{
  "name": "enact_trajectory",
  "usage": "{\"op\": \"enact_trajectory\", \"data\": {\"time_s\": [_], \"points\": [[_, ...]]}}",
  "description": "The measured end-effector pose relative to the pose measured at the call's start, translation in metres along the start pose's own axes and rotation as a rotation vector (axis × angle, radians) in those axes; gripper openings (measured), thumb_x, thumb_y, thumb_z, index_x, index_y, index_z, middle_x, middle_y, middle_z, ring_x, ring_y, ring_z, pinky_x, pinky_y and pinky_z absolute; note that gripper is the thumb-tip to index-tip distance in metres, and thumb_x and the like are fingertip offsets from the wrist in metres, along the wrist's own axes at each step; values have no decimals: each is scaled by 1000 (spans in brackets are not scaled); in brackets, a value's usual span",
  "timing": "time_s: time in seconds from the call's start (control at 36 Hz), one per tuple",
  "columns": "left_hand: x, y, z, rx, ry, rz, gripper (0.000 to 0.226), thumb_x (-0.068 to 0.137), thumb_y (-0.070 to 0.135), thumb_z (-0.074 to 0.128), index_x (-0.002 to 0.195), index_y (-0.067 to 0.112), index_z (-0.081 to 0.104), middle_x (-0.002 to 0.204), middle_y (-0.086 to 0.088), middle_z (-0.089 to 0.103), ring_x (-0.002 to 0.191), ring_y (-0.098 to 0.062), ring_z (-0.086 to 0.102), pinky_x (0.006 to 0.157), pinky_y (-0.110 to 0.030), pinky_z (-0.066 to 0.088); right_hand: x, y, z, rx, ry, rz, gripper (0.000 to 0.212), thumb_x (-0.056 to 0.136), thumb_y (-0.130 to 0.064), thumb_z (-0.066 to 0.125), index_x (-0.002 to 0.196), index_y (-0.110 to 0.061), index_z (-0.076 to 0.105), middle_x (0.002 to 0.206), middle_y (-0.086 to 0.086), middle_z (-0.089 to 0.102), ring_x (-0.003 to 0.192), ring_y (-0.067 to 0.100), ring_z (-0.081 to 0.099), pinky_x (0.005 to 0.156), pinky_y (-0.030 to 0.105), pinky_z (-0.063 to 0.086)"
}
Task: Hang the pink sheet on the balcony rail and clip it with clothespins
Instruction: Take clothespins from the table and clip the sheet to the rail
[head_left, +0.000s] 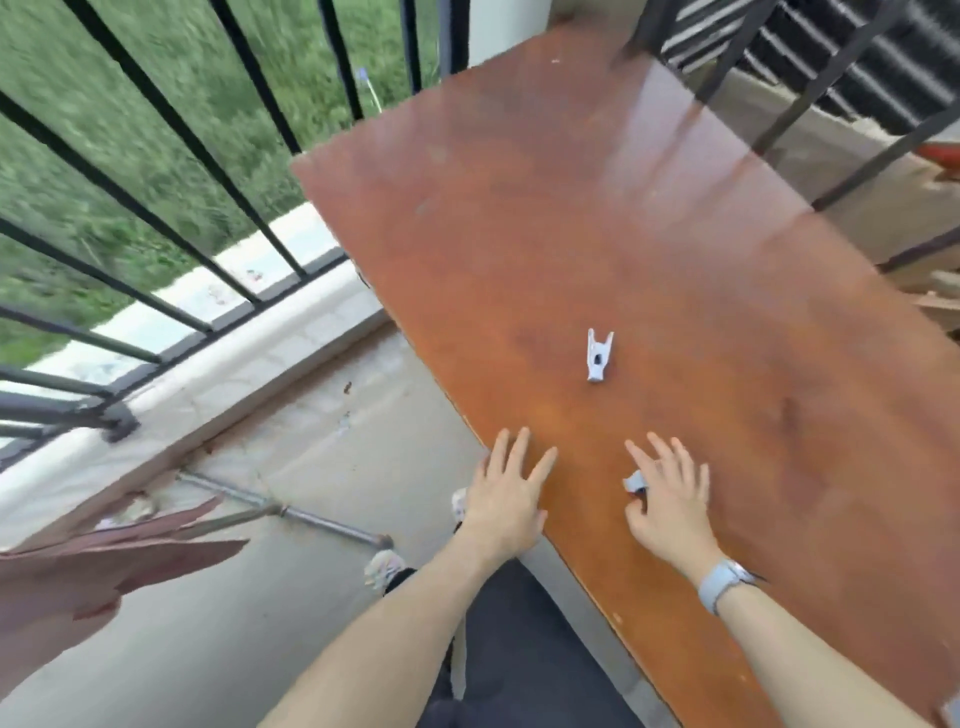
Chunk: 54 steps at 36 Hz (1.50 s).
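Fingers (670, 457) of the right hand (667, 499) are fanned out over the table top, while its thumb side closes on a small pale clothespin (635, 483) that pokes out beside the palm; it looks pinched there, though blur hides exactly how. The left hand (506, 493) lies just beside it at the table's near edge, fingers spread and straight, holding nothing. A pale blue watch (724, 582) sits on the right wrist.

Farther along the reddish-brown table (675, 234), well apart from both hands, a second clothespin (599, 356) lies flat with its two legs pointing away from the person. Both pins look like light, rigid plastic with a spring. Judging by that, each is best taken at the splayed leg end, thumb against forefinger, so that a squeeze opens the clamping end. They should slide easily on the glossy top, so a downward press before the pinch would help.

Low at the left edge hangs the pink sheet (78, 577), soft and limp, its folds draping below a pale ledge; whether it already lies over the rail cannot be told from here. It will sag and slip, so I would grip it near the upper fold and clip through both layers.

Beyond, the black balcony rail (156, 156) runs past grass.
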<state>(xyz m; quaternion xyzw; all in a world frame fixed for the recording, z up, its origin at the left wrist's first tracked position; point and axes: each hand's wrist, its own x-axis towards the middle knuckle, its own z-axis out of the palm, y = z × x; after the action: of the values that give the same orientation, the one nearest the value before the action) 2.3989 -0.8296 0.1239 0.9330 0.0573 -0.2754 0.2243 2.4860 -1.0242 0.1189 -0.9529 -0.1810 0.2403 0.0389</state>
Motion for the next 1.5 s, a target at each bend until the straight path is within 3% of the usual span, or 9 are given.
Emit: {"op": "enact_trajectory", "data": {"time_s": [0.08, 0.17, 0.36, 0.58, 0.72, 0.97, 1.14, 1.22, 1.5], "points": [[2, -3, 9, 136, -82, 27, 73, 92, 34, 47, 146, 31, -2, 153, -9, -20, 139, -33, -21, 115, -50, 6, 0, 10, 7, 54, 21, 33, 59, 80, -11, 52, 136, -22, 38, 148, 3, 26, 139, 27, 12, 110, 52, 9], [1, -8, 10, 194, -106, 16, 71, 92, 35, 43, 145, 34, -5, 153, -4, -22, 139, -30, -21, 114, -51, 5, 6, 9, 10, 133, 158, 53, 36, 81, -6, 59, 116, -13, 57, 126, 11, 50, 122, 35, 38, 99, 51, 32], [-18, -18, -19, -7, 41, -207, 55, 94, 28, 38, 144, 21, 16, 154, -8, 10, 141, -26, 6, 112, -46, 15, 14, -38, -3, 272, 278, -64, 22, 87, -22, 58, 108, -14, 60, 105, 6, 59, 99, 28, 48, 79, 40, 44], [-114, -98, -24, -179, 314, -586, 46, 93, 28, 38, 138, 22, 30, 146, -1, 29, 134, -19, 26, 106, -36, 23, -4, -179, 1, 412, 72, -477, 37, 89, -38, 46, 114, -14, 58, 99, 4, 62, 96, 24, 52, 83, 32, 40], [-228, -161, 8, -240, 483, -862, 42, 88, 27, 41, 131, 24, 39, 135, 4, 42, 122, -19, 41, 97, -34, 34, -49, -295, 22, 313, -63, -748, 33, 92, -23, 49, 124, -17, 52, 117, 5, 57, 111, 23, 50, 89, 31, 37], [-481, -233, 101, -400, 883, -1274, 44, 85, 26, 46, 126, 14, 52, 129, -7, 54, 118, -27, 51, 95, -38, 41, -212, -485, 98, 149, -234, -1238, 25, 88, -16, 56, 112, -12, 55, 102, 10, 58, 100, 31, 55, 78, 36, 42], [-657, -250, 179, -456, 998, -1625, 46, 93, 28, 42, 138, 20, 36, 142, -1, 38, 129, -21, 36, 104, -34, 31, -367, -601, 164, 42, -381, -1529, 31, 88, -18, 55, 117, -10, 52, 116, 13, 60, 104, 34, 57, 78, 35, 45], [-725, -256, 208, -489, 1087, -1726, 46, 92, 27, 44, 136, 18, 38, 139, -2, 42, 128, -22, 38, 104, -35, 31, -442, -652, 185, 2, -421, -1689, 28, 89, -17, 54, 116, -9, 56, 112, 12, 61, 103, 31, 56, 73, 22, 33], [-923, -319, 263, -480, 1371, -1963, 42, 87, 16, 53, 129, 8, 49, 128, -13, 53, 118, -32, 47, 99, -39, 37, -647, -820, 260, 101, -489, -2021, 28, 91, -19, 52, 116, -9, 57, 101, 9, 62, 87, 27, 58, 63, 24, 28]]}}
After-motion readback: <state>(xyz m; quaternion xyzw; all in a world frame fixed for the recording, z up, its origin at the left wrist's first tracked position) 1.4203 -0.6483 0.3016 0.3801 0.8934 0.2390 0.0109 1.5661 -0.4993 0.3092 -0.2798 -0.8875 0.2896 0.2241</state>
